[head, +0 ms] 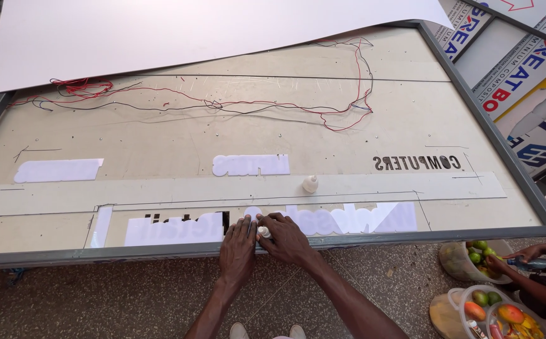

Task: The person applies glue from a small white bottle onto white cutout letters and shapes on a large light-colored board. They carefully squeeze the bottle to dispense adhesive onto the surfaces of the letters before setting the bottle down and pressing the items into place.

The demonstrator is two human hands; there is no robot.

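Here the left hand (238, 246) lies flat, fingers together and stretched toward twelve o'clock, pressing on a white letter panel (174, 230) set in the lower cut-out of the big sign board (160, 135). The right hand (287, 238) sits just beside it at three o'clock, fingers curled narrowly around a small white glue bottle (264, 231) whose tip shows between the two hands. Both hands rest at the board's near edge, at six o'clock of the whole panel, against the grey metal frame (160, 251).

A second small white bottle (311, 184) stands upright at one o'clock from the hands, on the long pale strip (160, 188) that crosses the board. Nothing lies between it and the hands but the strip's edge. Three white letter pieces show on the board: one at ten o'clock (58, 170), one at twelve (251, 165), and the row under the hands. A row of dark cut-out lettering (416, 163) sits at two o'clock. Red and dark wires (223, 103) trail loosely across the far half, and a large white sheet (191, 31) overlaps the far edge at twelve.

On the floor at four o'clock, two containers of fruit (493, 307) stand near another person's hand (524, 254). Printed sign panels (524, 69) lean at two o'clock, beyond the frame.
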